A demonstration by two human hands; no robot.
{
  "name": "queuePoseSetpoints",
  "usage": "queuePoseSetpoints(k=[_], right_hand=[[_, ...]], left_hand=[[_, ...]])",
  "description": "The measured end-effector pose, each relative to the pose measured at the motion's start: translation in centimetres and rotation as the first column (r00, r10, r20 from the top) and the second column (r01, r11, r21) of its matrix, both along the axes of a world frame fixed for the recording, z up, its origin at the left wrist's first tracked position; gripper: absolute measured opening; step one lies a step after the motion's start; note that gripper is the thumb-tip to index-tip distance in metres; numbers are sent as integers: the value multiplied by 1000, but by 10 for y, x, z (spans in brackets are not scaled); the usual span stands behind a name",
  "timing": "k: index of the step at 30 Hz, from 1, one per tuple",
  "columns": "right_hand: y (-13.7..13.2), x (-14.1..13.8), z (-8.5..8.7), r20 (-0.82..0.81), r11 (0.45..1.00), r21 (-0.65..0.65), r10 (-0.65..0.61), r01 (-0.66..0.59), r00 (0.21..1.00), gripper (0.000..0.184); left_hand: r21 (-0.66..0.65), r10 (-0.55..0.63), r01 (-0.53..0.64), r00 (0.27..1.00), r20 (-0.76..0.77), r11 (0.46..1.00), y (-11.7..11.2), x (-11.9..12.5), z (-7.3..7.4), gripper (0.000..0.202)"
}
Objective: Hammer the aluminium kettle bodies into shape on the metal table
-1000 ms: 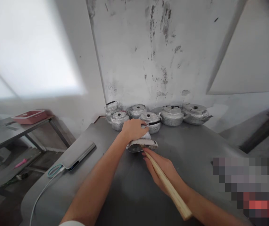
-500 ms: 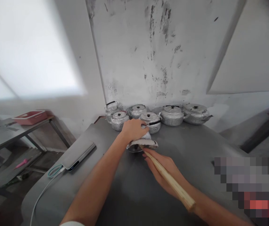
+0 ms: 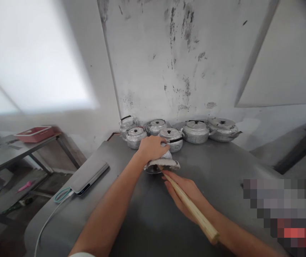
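My left hand (image 3: pixel 153 147) is closed over the top of a small silvery metal vessel (image 3: pixel 166 155) on the table. A pale, rough-edged strip (image 3: pixel 165 162) on the vessel faces me, with a dark hollow under it; the vessel's exact kind is partly hidden by my hand. My right hand (image 3: pixel 183 189) grips a light wooden stick (image 3: pixel 196 210). The stick's far end reaches into the hollow, and its thick near end points back toward me, down and to the right. Just behind my left hand stands a lidded aluminium kettle (image 3: pixel 171 134) with a black handle.
Several more aluminium kettles (image 3: pixel 196 132) line the back of the grey table (image 3: pixel 147 221) by the stained wall. To the left lies a power bank (image 3: pixel 90 175) with a white cable (image 3: pixel 45 221). A pink basket (image 3: pixel 36 134) sits on a side table. A blurred-out patch covers the lower right.
The stick's near end has shifted slightly left and down with my right hand. My left hand and the vessel stay in nearly the same place.
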State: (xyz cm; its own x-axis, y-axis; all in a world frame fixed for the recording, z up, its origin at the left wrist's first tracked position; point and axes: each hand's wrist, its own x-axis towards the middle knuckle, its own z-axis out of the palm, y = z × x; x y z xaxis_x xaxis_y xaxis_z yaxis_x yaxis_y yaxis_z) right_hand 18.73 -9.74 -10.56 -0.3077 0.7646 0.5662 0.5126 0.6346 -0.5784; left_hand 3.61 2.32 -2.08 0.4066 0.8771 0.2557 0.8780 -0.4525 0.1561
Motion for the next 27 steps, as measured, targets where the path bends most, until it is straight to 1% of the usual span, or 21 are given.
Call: queuePoseSetpoints(k=[4,6,10,13,17,22,27], right_hand=[[2,2,-1,-27,999,20,-26,27,999,32],[2,2,-1,-30,999,31,-19,20,999,31],[-1,2,1,-53,1000,-29,-9,7,999,30],[-1,1,0,-84,1000,-31,-8,5,996,30],[0,1,-2,-59,999,-48,10,-13,998,30],[-1,2,-4,-102,995,-96,-41,31,994,33],[0,5,-4,-123,988,-151,8,-27,992,31]], left_hand=[[9,13,-13,1000,-3,1000,-1,0,1,40],[15,8,-8,1000,-4,1000,-1,0,1,39],[12,11,-10,1000,-16,1000,0,1,0,40],[15,11,-10,1000,-14,1000,-1,1,1,40],[8,7,-7,1000,-8,1000,-2,1,2,40],[17,11,-11,1000,-6,1000,-1,1,1,40],[16,7,-7,1000,-7,1000,-1,0,0,40]])
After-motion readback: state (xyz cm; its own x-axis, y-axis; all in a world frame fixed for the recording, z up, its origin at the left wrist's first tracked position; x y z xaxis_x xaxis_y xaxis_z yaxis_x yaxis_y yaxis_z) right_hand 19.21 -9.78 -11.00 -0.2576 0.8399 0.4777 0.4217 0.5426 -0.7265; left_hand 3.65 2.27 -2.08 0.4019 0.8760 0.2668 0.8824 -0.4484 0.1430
